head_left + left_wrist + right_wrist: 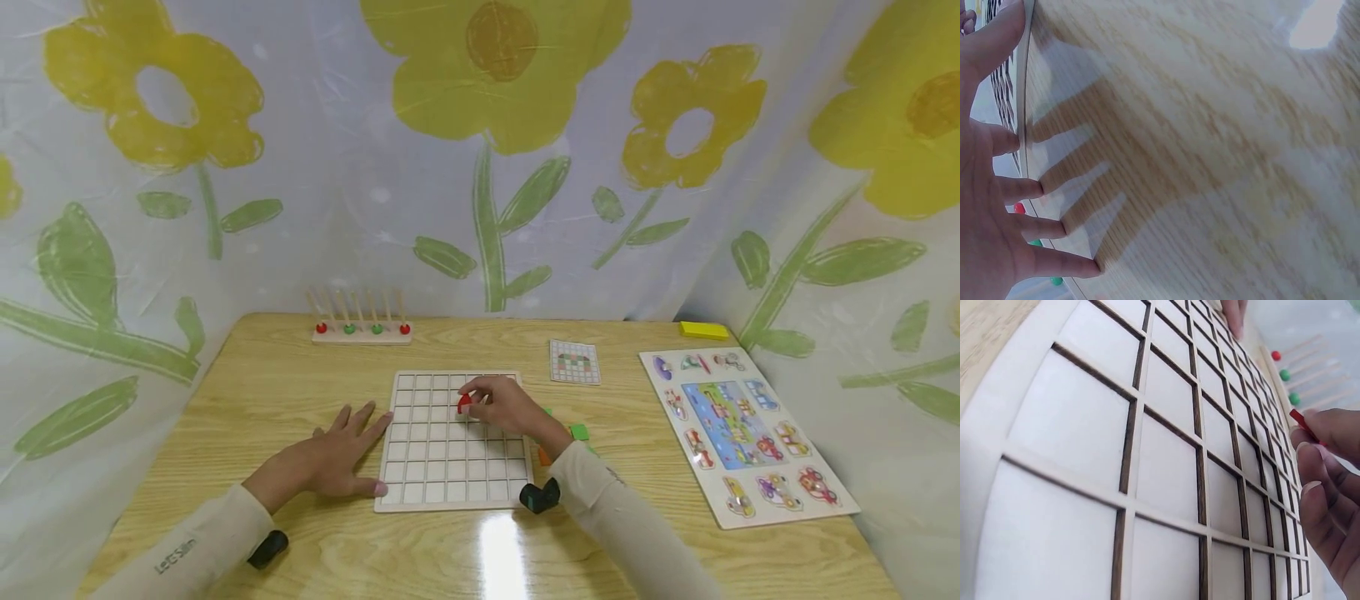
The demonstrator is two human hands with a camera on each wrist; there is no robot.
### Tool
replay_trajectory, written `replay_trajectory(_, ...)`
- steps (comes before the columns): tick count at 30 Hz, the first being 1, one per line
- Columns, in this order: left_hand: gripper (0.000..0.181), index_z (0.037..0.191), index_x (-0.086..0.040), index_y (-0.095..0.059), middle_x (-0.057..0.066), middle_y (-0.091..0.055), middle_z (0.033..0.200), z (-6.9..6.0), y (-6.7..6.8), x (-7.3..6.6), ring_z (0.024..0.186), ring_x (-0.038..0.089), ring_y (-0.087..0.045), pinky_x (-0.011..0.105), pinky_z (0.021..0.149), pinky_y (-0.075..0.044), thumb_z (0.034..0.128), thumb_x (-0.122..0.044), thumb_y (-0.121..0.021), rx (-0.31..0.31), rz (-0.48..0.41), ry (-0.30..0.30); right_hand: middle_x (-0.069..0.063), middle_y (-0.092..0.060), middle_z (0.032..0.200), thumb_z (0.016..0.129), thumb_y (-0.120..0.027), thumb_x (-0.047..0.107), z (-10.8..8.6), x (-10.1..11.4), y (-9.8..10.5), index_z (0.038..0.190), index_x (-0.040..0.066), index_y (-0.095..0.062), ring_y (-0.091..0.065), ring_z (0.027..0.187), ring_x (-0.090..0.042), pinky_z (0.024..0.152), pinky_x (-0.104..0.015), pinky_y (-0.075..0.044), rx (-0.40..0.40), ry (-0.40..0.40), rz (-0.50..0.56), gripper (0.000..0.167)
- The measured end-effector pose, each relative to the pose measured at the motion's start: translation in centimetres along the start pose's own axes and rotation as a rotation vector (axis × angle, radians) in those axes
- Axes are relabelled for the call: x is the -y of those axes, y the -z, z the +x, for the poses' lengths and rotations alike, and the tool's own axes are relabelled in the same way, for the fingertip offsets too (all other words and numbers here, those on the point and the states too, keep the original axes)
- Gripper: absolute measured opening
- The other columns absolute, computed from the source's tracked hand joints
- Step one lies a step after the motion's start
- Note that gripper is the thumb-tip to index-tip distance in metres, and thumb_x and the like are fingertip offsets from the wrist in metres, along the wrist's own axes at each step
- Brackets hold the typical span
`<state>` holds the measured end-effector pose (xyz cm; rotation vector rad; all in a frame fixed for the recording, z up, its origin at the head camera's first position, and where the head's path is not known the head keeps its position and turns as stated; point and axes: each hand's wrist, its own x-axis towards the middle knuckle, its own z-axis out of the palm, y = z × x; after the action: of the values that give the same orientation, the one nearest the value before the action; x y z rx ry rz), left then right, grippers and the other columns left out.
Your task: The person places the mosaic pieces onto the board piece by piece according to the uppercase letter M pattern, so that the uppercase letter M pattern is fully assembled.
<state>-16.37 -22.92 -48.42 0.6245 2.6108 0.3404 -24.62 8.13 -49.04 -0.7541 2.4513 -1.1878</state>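
Note:
A white board with a square grid (417,451) lies on the wooden table. Over its upper middle, my right hand (507,403) pinches a red tile (464,404) between thumb and fingers. In the right wrist view the thin red tile (1299,419) sticks out from the fingertips, above the far cells. My left hand (336,457) is spread along the board's left edge, thumb and index finger touching it. The left wrist view shows those straight fingers (1038,225) with their tips on the table. The grid cells in view hold no tiles.
Green (580,432) and orange tiles (544,457) lie right of the board, partly behind my right arm. A patterned card (574,363) lies behind them. A peg stand with beads (362,333), a picture puzzle (750,442) and a yellow block (703,331) are farther out.

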Motion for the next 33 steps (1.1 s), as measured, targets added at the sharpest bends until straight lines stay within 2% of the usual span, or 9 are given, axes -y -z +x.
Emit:
replay_trajectory(9, 0.109, 0.162, -0.011, -0.016, 0.029, -0.009, 0.165, 0.1, -0.1, 0.1, 0.145, 0.064, -0.009, 0.086, 0.096, -0.023, 0.0844, -0.072, -0.063, -0.007, 0.002, -0.004, -0.009, -0.071, 0.101, 0.094, -0.068, 0.007, 1.0, 0.2, -0.8, 0.126, 0.004, -0.068, -0.060, 0.076, -0.011, 0.062, -0.021, -0.047, 0.008, -0.024, -0.003, 0.032)
replay_trajectory(15, 0.109, 0.162, -0.011, -0.017, 0.029, -0.010, 0.165, 0.2, -0.1, 0.2, 0.145, 0.063, -0.011, 0.086, 0.096, -0.024, 0.0839, -0.073, -0.063, -0.014, 0.008, -0.004, -0.006, -0.071, 0.098, 0.092, -0.073, 0.011, 1.6, 0.2, -1.3, 0.122, 0.005, -0.070, -0.059, 0.080, -0.010, 0.064, -0.020, -0.046, -0.004, -0.032, -0.006, 0.031)
replay_trajectory(24, 0.109, 0.161, -0.010, -0.018, 0.030, -0.011, 0.164, 0.1, 0.0, 0.0, 0.144, 0.065, -0.012, 0.086, 0.095, -0.026, 0.0839, -0.072, -0.063, -0.011, 0.021, -0.006, -0.007, -0.068, 0.093, 0.094, -0.069, 0.005, 2.2, 0.5, -1.8, 0.123, 0.003, -0.068, -0.064, 0.067, -0.014, 0.061, -0.023, -0.053, 0.010, -0.101, 0.088, 0.030)
replay_trajectory(33, 0.108, 0.161, -0.008, -0.018, 0.030, -0.012, 0.164, -0.4, 0.1, -0.4, 0.144, 0.065, -0.013, 0.085, 0.095, -0.027, 0.0848, -0.071, -0.063, -0.014, 0.013, -0.014, -0.003, -0.068, 0.094, 0.092, -0.072, 0.011, 2.7, 0.5, -2.2, 0.121, 0.009, -0.071, -0.060, 0.069, -0.011, 0.062, -0.023, -0.050, 0.008, -0.129, 0.076, 0.029)
